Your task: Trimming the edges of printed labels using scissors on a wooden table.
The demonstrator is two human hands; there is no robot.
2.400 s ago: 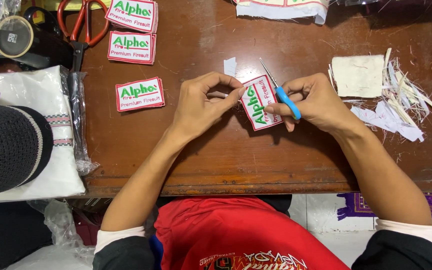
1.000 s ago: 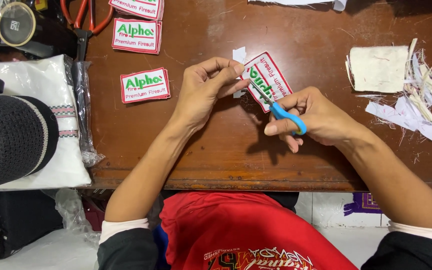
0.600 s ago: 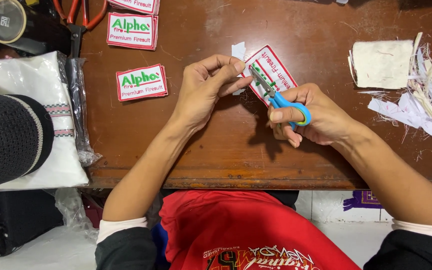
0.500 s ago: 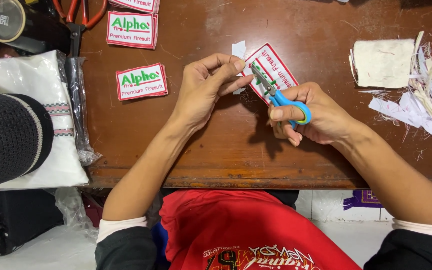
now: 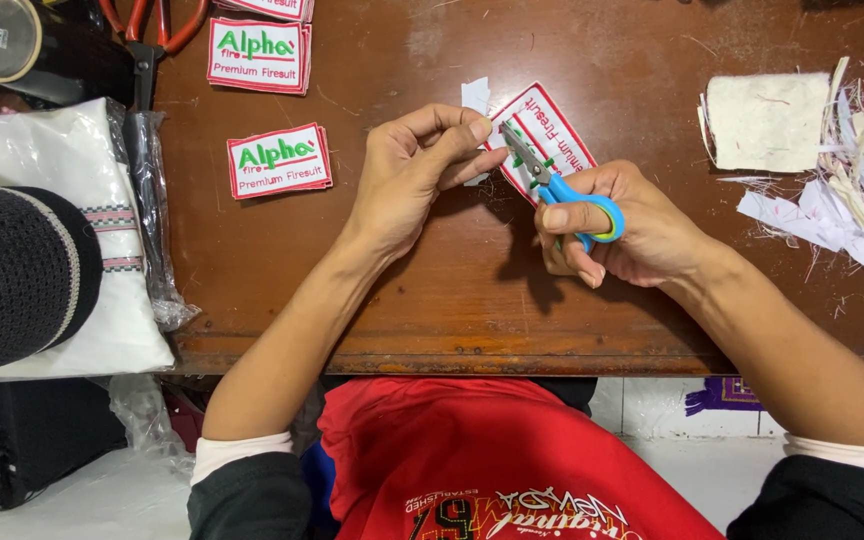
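My left hand [image 5: 414,172] pinches the left edge of a white embroidered patch [image 5: 554,138] with a red border and green lettering, held tilted just above the brown wooden table [image 5: 452,290]. My right hand [image 5: 620,226] grips small blue-handled scissors [image 5: 556,185], fingers through the loops. The scissor blades point up-left and meet the patch's left edge beside my left thumb. A small white offcut [image 5: 475,95] lies just above the patch.
Two more patches of the same kind lie at the left [image 5: 279,160] and upper left [image 5: 257,53]. Orange-handled scissors [image 5: 147,30] lie at the top left. A white cloth piece [image 5: 767,120] and a heap of trimmings [image 5: 852,190] are at right. A dark knitted cap [image 5: 12,275] rests on white bagged fabric [image 5: 62,170].
The patch has been turned in my left hand, and my right hand with the scissors has come in so the blades now reach its left edge.
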